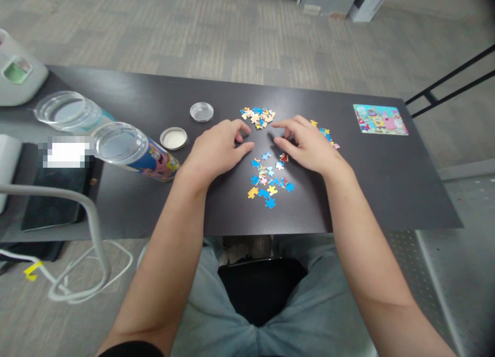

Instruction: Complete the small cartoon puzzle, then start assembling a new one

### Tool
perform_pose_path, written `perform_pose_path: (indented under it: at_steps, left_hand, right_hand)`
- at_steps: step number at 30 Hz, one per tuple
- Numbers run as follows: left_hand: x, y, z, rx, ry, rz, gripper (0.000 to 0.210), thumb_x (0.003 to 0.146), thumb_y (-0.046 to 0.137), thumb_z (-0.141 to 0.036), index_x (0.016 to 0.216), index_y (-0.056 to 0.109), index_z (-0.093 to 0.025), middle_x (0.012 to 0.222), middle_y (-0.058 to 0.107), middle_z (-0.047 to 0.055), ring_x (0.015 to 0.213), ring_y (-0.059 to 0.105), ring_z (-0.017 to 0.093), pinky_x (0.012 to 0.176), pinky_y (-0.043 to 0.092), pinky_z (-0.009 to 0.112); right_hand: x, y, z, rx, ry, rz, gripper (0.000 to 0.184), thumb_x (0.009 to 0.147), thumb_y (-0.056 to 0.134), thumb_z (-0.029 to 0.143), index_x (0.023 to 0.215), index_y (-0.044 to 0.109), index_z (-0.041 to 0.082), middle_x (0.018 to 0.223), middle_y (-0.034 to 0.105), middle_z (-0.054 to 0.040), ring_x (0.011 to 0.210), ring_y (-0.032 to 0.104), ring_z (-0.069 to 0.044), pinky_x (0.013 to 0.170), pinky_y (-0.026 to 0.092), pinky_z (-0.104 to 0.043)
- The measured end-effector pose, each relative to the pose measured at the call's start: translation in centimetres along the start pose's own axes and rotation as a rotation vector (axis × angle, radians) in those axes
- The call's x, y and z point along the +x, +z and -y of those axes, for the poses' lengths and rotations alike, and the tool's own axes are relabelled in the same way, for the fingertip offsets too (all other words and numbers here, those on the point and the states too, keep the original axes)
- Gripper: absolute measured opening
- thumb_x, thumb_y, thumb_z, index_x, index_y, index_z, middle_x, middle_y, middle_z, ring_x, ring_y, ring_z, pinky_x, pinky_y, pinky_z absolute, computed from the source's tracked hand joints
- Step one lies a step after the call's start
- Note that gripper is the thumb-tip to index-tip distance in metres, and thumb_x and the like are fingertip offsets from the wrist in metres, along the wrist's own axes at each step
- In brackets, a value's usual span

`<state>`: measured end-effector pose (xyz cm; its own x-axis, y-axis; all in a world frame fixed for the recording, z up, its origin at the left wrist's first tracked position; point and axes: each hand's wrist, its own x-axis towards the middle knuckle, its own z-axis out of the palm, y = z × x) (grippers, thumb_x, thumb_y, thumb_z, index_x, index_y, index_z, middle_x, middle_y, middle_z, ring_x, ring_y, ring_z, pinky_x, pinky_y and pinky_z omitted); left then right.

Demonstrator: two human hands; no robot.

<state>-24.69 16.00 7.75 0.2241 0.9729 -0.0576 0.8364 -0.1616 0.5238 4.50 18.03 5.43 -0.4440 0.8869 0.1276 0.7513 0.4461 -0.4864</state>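
From the head view: loose heap of pale-backed and blue cardboard jigsaw pieces (260, 120) just beyond both hands, wider sideways than in depth; right hand (303, 140) nearest, forefinger pointing to the heap's right edge, contact impossible to tell; left hand (218, 145) slightly farther off, lower left. Both unclenched, thumbs and forefingers parted, nothing visible in grasp. Between the forearms, on the near side, scatter of blue, yellow and pink jigsaw pieces (264, 193), longer toward the dark, smooth tabletop's (386, 192) near edge. Leftward, room limited by two shallow round lids (201, 111) and clear, colourfully printed cylinders (154, 161); wider stretch rightward, below glossy cartoon picture card (381, 120).
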Motion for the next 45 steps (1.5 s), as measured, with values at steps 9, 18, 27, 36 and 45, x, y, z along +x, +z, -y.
perform_pose_path:
  at_steps: [9,18,27,36,45]
  left_hand:
    - [-0.4,0.0,-1.9,0.159,0.012,0.040,0.049,0.123,0.079,-0.034,0.172,0.081,-0.028,0.151,0.084,0.015,0.130,0.084,0.036,0.113,0.066,0.049]
    - [-0.5,0.3,-1.7,0.157,0.033,0.013,0.045,0.123,0.081,-0.039,0.167,0.083,-0.032,0.146,0.082,0.011,0.124,0.083,0.033,0.109,0.065,0.044]
    - [-0.7,0.1,-3.0,0.123,-0.001,0.001,0.022,0.120,0.086,-0.032,0.141,0.095,-0.032,0.142,0.084,0.009,0.127,0.082,0.033,0.108,0.063,0.046]
    - [-0.5,0.0,-2.6,0.128,-0.060,-0.060,0.019,0.120,0.088,-0.038,0.136,0.095,-0.031,0.143,0.086,0.009,0.116,0.082,0.031,0.106,0.063,0.047]
    - [-0.2,-0.1,-0.8,0.104,-0.108,-0.125,0.021,0.120,0.086,-0.034,0.139,0.094,-0.034,0.144,0.088,0.010,0.119,0.085,0.034,0.111,0.067,0.052]
  right_hand:
    - [0.5,1.4,0.7,-0.108,-0.003,0.037,0.064,0.124,0.074,0.046,0.185,0.078,0.029,0.137,0.078,-0.0169,0.115,0.078,-0.040,0.108,0.067,-0.057]
    - [0.6,0.3,0.1,0.104,-0.132,0.081,0.038,0.121,0.078,0.032,0.154,0.095,0.032,0.112,0.076,-0.0074,0.092,0.070,-0.029,0.094,0.057,-0.045]
    - [0.7,0.8,0.1,0.104,-0.111,0.037,0.035,0.117,0.079,0.030,0.147,0.097,0.029,0.102,0.076,-0.0060,0.091,0.070,-0.030,0.096,0.057,-0.046]
    - [0.8,0.9,0.1,0.058,-0.054,-0.038,0.019,0.115,0.083,0.027,0.130,0.094,0.029,0.104,0.076,-0.0069,0.097,0.072,-0.032,0.093,0.056,-0.046]
    - [0.8,1.1,0.7,0.109,-0.024,-0.082,0.014,0.111,0.087,0.018,0.109,0.078,0.028,0.108,0.074,-0.0055,0.089,0.063,-0.026,0.091,0.055,-0.043]
